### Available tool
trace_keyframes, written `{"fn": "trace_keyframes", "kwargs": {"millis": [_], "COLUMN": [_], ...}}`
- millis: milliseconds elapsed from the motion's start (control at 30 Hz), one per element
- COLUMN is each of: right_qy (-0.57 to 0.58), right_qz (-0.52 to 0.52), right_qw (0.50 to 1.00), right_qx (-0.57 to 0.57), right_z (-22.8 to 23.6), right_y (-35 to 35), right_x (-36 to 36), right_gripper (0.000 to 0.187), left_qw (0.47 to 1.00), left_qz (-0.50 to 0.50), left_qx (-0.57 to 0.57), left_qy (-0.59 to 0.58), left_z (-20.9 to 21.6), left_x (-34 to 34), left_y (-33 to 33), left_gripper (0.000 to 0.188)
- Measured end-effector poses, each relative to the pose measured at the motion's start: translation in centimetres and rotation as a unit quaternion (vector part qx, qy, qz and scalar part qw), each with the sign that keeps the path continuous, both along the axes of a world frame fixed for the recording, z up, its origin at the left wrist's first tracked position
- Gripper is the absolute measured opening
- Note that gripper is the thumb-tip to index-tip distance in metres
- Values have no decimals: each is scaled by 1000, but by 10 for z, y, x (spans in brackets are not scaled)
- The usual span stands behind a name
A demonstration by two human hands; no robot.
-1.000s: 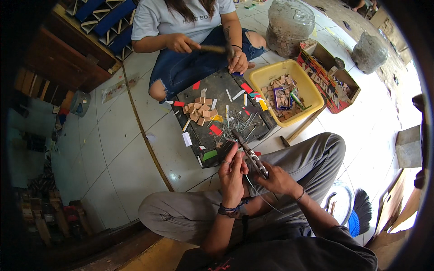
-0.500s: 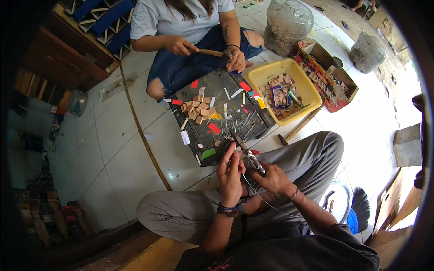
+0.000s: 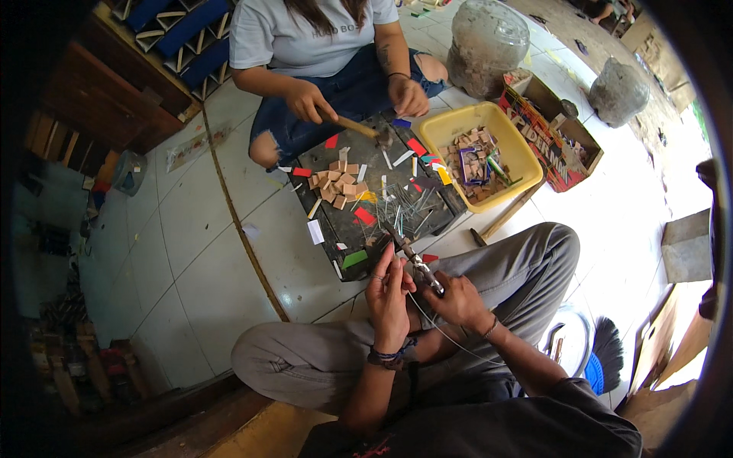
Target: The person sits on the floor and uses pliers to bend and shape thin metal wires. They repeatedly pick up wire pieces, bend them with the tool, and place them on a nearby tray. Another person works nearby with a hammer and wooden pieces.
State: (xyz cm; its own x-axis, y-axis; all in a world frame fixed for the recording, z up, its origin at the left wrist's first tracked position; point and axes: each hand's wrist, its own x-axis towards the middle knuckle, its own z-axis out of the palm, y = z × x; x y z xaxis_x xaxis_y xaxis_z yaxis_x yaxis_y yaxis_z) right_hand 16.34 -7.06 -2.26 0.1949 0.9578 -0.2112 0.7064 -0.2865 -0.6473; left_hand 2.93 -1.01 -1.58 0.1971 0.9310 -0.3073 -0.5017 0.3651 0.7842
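My right hand (image 3: 458, 302) is closed around the handles of worn metal pliers (image 3: 417, 263), whose jaws point away from me over the near edge of a low black table (image 3: 327, 223). A thin pale wire (image 3: 441, 331) runs from my left hand (image 3: 391, 299) back under my right forearm. My left fingers are pinched together beside the pliers, apparently on that wire; its tip near the jaws is hard to make out. Cut wire pieces (image 3: 416, 204) lie just beyond the jaws. Small wooden blocks (image 3: 334, 185) are heaped to their left, among coloured scraps.
Across the table a person in a white shirt (image 3: 324, 46) holds a hammer (image 3: 354, 127). A yellow basin (image 3: 521, 162) of blocks and a cardboard box (image 3: 544, 126) stand at right. Another hammer (image 3: 500, 221) lies by my knee; a black-bristled brush (image 3: 608, 355) is at lower right.
The other person's hammer head has come down to the tabletop, away from their other hand. My hands, pliers and wire have barely moved.
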Motion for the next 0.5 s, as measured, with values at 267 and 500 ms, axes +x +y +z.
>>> {"fn": "trace_keyframes", "kwargs": {"millis": [267,500], "right_qy": [19,140], "right_qz": [-12,76], "right_qw": [1000,979], "right_qx": [4,-129], "right_z": [0,17], "right_y": [-1,9], "right_x": [-3,31], "right_gripper": [35,48], "left_qw": [1000,999], "left_qz": [-8,-10], "left_qx": [-21,-36], "left_qy": [15,-8], "left_z": [1,-2], "left_x": [-1,-2], "left_y": [-16,-21], "left_gripper": [42,35]}}
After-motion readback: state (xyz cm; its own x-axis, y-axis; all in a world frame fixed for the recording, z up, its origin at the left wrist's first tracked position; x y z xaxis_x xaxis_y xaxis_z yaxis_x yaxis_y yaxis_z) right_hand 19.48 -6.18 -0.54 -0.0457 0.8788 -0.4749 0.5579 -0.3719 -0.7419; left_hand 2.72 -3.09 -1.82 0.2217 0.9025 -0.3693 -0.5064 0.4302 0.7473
